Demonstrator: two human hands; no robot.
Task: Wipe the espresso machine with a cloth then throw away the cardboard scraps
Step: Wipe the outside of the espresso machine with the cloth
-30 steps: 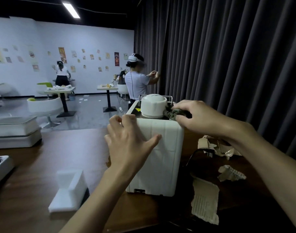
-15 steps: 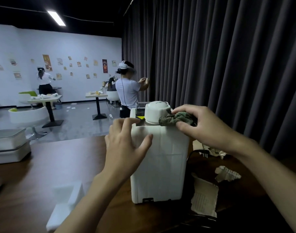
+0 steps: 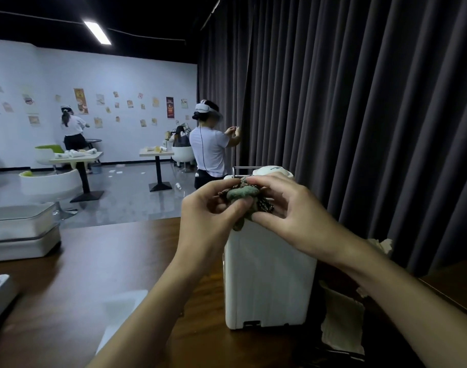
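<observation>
Cloth (image 3: 243, 199), mottled green and brown, is bunched between both my hands, just in front of the top edge of the white espresso machine (image 3: 266, 282). A loose end hangs down at the machine's upper corner; I cannot tell whether it touches the casing.

Half a second ago my left hand (image 3: 208, 208) lay spread flat against the machine's upper left corner. It has left the casing and come up to the cloth, where its fingers (image 3: 232, 208) are curled and pinch the left side of the wad. My right hand (image 3: 293, 216) held the cloth alone then, pressed on the machine's top beside the white dome (image 3: 276, 171). It still grips the cloth, with its fingers curved over the top and the thumb underneath, but the wad is off the top and nearer to me.

The machine stands upright on the dark wooden surface (image 3: 94, 274), where it stood before. The cardboard scraps (image 3: 341, 325) lie on the surface to its right, near the dark curtain (image 3: 359, 102), one pale torn sheet close beside the base and another piece further back behind my right forearm. A white foam block (image 3: 120, 314) lies on the surface under my left forearm.
</observation>
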